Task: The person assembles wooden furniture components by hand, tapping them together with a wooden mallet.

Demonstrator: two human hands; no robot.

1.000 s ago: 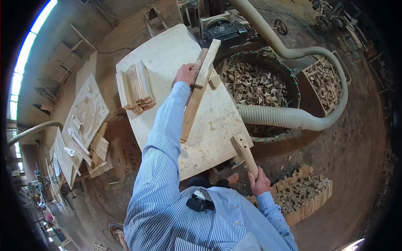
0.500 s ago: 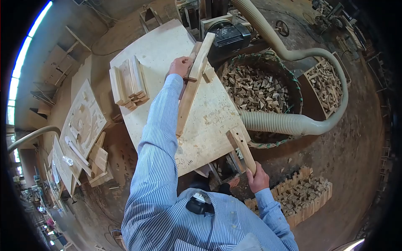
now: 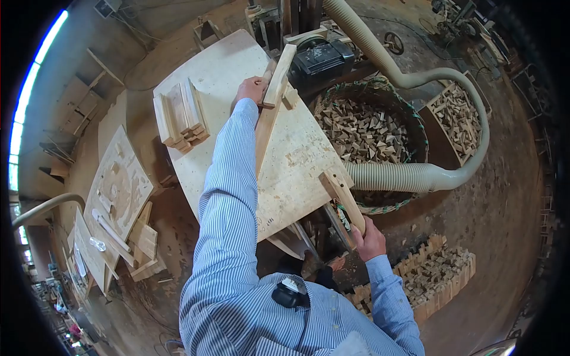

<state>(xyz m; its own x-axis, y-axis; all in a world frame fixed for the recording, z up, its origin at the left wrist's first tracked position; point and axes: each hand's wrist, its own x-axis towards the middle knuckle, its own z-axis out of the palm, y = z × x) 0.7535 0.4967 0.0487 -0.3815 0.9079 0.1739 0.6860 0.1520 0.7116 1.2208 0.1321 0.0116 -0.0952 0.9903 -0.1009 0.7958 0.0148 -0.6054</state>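
Wooden bar (image 3: 346,202) slants lengthwise up-left, right hand (image 3: 371,240) gripping it; left hand's (image 3: 252,89) fingers unclear.

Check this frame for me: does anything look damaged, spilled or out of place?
The tabletop looks damaged: irregular tan patches break up its pale surface on the side toward the basket, as if worn or flaked. The stacked wood strips on it look neat.

Blue-and-white striped shirt (image 3: 237,296), cream tabletop (image 3: 303,160), tan wooden bar (image 3: 349,205), beige hose (image 3: 442,179), black motor (image 3: 322,58)
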